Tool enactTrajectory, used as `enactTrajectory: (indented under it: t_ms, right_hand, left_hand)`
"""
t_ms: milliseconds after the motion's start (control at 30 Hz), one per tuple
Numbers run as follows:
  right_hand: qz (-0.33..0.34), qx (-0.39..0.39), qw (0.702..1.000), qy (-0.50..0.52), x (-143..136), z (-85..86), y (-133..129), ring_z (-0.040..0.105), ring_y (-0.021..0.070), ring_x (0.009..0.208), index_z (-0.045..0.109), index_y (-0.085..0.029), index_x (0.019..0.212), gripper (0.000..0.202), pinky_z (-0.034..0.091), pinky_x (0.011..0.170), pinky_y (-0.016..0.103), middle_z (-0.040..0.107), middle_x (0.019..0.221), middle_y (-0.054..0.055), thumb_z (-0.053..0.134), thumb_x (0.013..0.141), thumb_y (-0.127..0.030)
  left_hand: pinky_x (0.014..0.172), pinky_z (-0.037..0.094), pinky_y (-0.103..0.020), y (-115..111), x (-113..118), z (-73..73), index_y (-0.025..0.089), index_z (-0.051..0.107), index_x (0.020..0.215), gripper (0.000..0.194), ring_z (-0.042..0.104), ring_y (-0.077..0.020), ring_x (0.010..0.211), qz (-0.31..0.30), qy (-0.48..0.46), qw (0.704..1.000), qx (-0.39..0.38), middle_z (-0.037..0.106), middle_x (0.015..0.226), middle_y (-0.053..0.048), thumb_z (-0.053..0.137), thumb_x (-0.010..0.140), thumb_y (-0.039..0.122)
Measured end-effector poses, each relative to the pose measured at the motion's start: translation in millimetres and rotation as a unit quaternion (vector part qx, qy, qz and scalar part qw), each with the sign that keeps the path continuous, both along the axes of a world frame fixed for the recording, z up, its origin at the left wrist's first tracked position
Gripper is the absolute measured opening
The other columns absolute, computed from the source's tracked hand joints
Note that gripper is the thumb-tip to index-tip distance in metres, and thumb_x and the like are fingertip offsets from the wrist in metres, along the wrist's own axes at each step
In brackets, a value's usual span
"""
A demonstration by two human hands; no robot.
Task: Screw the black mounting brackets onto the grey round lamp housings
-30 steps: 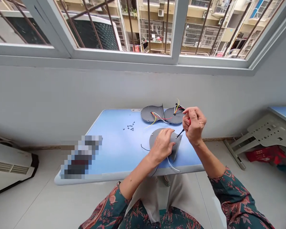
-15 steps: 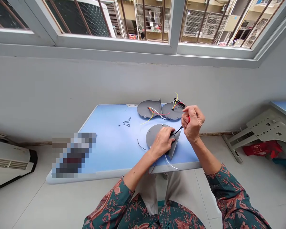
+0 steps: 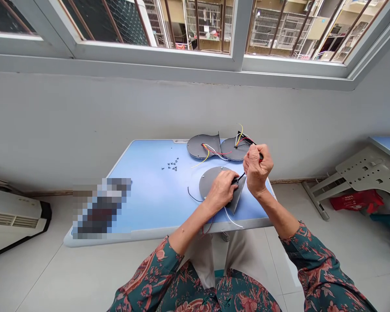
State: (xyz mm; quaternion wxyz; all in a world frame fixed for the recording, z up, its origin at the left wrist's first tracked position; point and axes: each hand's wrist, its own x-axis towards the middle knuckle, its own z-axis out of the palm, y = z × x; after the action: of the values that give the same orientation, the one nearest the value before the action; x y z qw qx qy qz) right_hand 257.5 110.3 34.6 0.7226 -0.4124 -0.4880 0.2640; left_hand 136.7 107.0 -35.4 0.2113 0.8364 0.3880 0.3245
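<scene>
My right hand is wrapped round the red and black handle of a screwdriver, which slants down to the left. The screwdriver's tip meets a grey round plate near its bent, straight-edged flange. My left hand lies over this plate and grips it, thumb and forefinger close around the screwdriver's tip. Whatever sits right under the tip is hidden by the fingers. A few screw heads show along the plate's rim. Black, white and red wires stick out from beneath it.
Two similar grey plates with coloured wires lie at the table's back edge. Several small screws are scattered left of the middle of the blue table. A blurred-out dark item lies at the left end. A wall and window stand behind.
My right hand has turned and shifted slightly left with the screwdriver, whose tip stays at the same place on the plate. The left hand stays put.
</scene>
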Motion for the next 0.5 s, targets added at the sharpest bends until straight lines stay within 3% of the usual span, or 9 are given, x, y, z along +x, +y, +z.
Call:
enactTrajectory:
  t_ms: [100,267,367,500]
  right_hand:
    - [-0.015,-0.033,0.999,-0.016,5,0.5,2,0.036,0.0069,0.045,0.039,-0.027,0.086,0.046,0.032,0.043,0.022,0.037,0.059,-0.012,0.061,0.093,-0.067]
    - [0.047,-0.084,0.986,-0.136,14,13.4,5,0.047,0.0102,0.053,0.041,-0.027,0.089,0.039,0.041,0.056,0.025,0.046,0.065,-0.009,0.048,0.100,-0.063]
    - [0.045,-0.105,0.946,-0.303,18,23.6,3,0.054,0.0144,0.065,0.046,-0.025,0.087,0.029,0.041,0.067,0.028,0.055,0.068,-0.004,0.045,0.103,-0.050]
    - [-0.098,-0.142,0.865,-0.471,29,38.1,-1,0.056,0.0196,0.076,0.048,-0.024,0.086,0.028,0.035,0.069,0.030,0.062,0.083,0.004,0.049,0.102,-0.047]
  left_hand:
    - [0.101,0.052,-0.042,0,0,-0.6,0.020,0.061,0.109,0.024,0.063,-0.0247,0.111,-0.001,0.000,1.000,0.000,0.071,0.115,-0.008,0.061,0.089,0.007]
    - [0.098,0.053,-0.042,1,1,-2.8,0.020,0.061,0.107,0.024,0.062,-0.0251,0.109,0.003,-0.003,1.000,0.004,0.071,0.112,-0.008,0.061,0.088,0.006]
    - [0.097,0.052,-0.041,2,1,-3.5,0.020,0.061,0.106,0.025,0.062,-0.0250,0.108,0.010,-0.001,1.000,0.003,0.071,0.111,-0.008,0.062,0.087,0.005]
    - [0.096,0.052,-0.040,3,0,-3.6,0.020,0.062,0.105,0.022,0.063,-0.0244,0.107,0.006,-0.003,1.000,0.006,0.071,0.110,-0.008,0.062,0.088,0.006]
